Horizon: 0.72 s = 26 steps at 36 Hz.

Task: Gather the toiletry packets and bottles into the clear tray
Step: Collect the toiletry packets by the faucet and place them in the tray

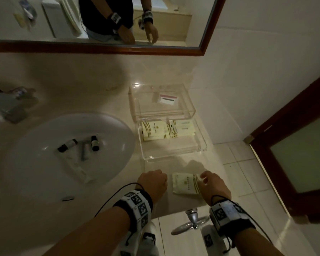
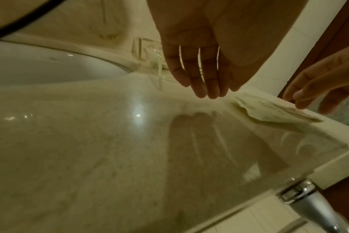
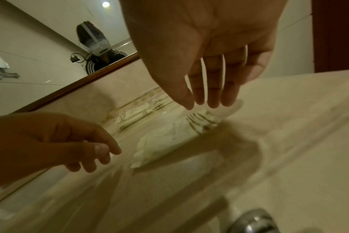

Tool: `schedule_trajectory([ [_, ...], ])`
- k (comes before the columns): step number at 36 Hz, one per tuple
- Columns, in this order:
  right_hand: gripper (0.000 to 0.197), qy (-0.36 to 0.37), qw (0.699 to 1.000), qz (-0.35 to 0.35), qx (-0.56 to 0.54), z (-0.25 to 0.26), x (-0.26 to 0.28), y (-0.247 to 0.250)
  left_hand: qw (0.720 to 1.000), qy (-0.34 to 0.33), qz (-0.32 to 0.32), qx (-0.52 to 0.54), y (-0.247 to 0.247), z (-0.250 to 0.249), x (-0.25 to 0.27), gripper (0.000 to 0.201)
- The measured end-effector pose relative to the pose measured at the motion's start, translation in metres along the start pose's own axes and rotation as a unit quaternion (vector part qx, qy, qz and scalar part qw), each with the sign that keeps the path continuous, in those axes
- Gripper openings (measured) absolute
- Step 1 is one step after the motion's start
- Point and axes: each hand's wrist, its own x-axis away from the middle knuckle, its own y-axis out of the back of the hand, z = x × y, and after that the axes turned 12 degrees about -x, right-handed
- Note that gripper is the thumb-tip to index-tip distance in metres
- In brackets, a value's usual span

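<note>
A cream toiletry packet lies flat on the counter near its front edge. My right hand hovers at its striped right end, fingers straight and pointing down, holding nothing. My left hand hangs just left of the packet, relaxed and empty, with its fingertips above the stone. Beyond them stands the clear tray with two packets inside. In the white sink lie two small dark-capped bottles, a grey tube and a white packet.
A second clear box stands behind the tray and holds a card. The counter's front edge is right under my wrists, with a chrome fitting below it. A wood-framed mirror runs along the back, and a dark door is at the right.
</note>
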Motion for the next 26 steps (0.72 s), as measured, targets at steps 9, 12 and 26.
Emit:
schedule_trajectory([
  [9, 0.032, -0.037, 0.999, 0.023, -0.007, -0.007, 0.002, -0.007, 0.999, 0.012, 0.009, 0.031, -0.010, -0.024, -0.009, 0.033],
  [12, 0.030, -0.041, 0.999, 0.030, -0.014, -0.006, 0.001, -0.008, 0.999, 0.015, 0.008, 0.041, -0.008, -0.027, -0.011, 0.032],
  [26, 0.006, -0.026, 0.997, 0.038, -0.061, 0.017, -0.004, -0.002, 0.991, 0.046, 0.004, 0.123, 0.006, -0.015, -0.014, 0.028],
])
